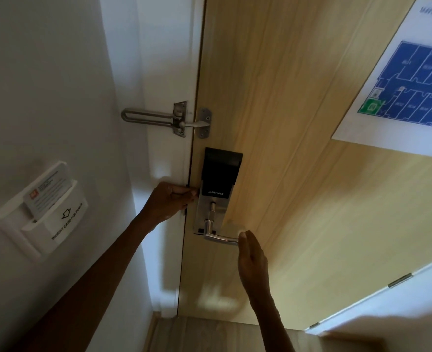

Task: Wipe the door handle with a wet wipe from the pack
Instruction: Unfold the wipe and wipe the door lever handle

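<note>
The handle (220,237) sticks out low on the wooden door (298,174), under the black lock (220,174). The right hand (251,257) is flat, fingers together, touching its tip. The left hand (169,201) is curled by the door edge.

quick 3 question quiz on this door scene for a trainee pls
1. True or false: the swing bar guard above the smart lock is latched across onto the door.
2. Which hand is at the free end of the door handle? A) left hand B) right hand
3. Fill in: the key card sits in the wall ___.

Key
1. False; it lies back against the wall.
2. B, the right hand; the left hand is at the door edge.
3. Card holder.
</note>
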Demonstrator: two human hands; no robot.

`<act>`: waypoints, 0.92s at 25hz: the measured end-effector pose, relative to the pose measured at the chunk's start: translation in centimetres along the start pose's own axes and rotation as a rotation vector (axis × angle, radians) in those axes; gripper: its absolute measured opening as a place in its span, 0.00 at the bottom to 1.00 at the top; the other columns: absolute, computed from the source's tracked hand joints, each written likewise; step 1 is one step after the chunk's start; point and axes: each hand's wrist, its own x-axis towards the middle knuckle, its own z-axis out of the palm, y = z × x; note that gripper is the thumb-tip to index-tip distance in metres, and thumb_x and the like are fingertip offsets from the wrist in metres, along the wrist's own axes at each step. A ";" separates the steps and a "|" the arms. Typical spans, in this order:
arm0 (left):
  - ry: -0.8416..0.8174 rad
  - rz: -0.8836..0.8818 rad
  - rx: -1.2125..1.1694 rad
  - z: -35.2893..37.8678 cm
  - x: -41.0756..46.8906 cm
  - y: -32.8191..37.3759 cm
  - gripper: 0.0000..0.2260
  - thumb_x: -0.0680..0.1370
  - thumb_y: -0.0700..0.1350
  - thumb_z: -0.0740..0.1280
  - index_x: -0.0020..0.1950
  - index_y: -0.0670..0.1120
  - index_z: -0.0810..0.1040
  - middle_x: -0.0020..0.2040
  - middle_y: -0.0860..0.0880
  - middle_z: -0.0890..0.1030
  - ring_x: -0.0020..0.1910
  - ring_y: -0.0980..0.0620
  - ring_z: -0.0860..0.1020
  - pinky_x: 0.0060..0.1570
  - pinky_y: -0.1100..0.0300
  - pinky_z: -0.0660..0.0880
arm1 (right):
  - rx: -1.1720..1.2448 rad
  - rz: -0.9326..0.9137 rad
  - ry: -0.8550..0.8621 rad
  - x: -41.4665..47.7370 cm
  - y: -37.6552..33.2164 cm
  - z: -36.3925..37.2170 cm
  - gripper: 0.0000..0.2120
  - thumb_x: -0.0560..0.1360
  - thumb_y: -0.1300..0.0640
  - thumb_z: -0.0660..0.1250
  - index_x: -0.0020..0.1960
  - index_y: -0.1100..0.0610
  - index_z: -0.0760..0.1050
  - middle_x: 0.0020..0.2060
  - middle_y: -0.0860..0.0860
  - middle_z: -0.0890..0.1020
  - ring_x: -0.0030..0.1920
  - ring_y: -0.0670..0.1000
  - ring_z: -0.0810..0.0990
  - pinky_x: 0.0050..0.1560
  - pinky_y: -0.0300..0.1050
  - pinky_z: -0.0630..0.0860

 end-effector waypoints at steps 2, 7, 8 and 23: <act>0.003 -0.003 -0.017 0.1 -0.2 0.1 0.06 0.75 0.44 0.71 0.50 0.49 0.84 0.49 0.44 0.86 0.51 0.48 0.84 0.54 0.54 0.79 | -0.315 -0.124 0.003 1.0 0.7 0.7 0.15 0.79 0.48 0.62 0.56 0.59 0.75 0.49 0.50 0.80 0.49 0.49 0.77 0.49 0.45 0.73; -0.004 -0.079 0.170 0.8 -0.6 -0.7 0.03 0.74 0.43 0.72 0.47 0.46 0.84 0.44 0.40 0.86 0.46 0.44 0.85 0.48 0.55 0.82 | -0.721 -0.321 0.006 0.6 1.2 3.8 0.20 0.76 0.48 0.64 0.61 0.60 0.74 0.58 0.57 0.79 0.60 0.56 0.75 0.63 0.48 0.68; -0.008 -0.095 0.187 1.0 -0.7 -1.1 0.04 0.75 0.43 0.72 0.47 0.45 0.85 0.44 0.39 0.86 0.46 0.44 0.85 0.46 0.56 0.82 | -0.701 -0.343 -0.046 0.2 0.6 4.9 0.21 0.77 0.46 0.61 0.64 0.59 0.72 0.60 0.56 0.77 0.62 0.55 0.73 0.64 0.46 0.67; -0.001 -0.115 0.161 1.1 -0.7 -2.0 0.05 0.75 0.44 0.71 0.49 0.47 0.84 0.44 0.46 0.86 0.46 0.49 0.84 0.42 0.62 0.80 | -0.732 -0.293 -0.081 1.3 -0.1 4.7 0.20 0.76 0.63 0.58 0.68 0.59 0.69 0.57 0.55 0.81 0.57 0.52 0.79 0.69 0.55 0.66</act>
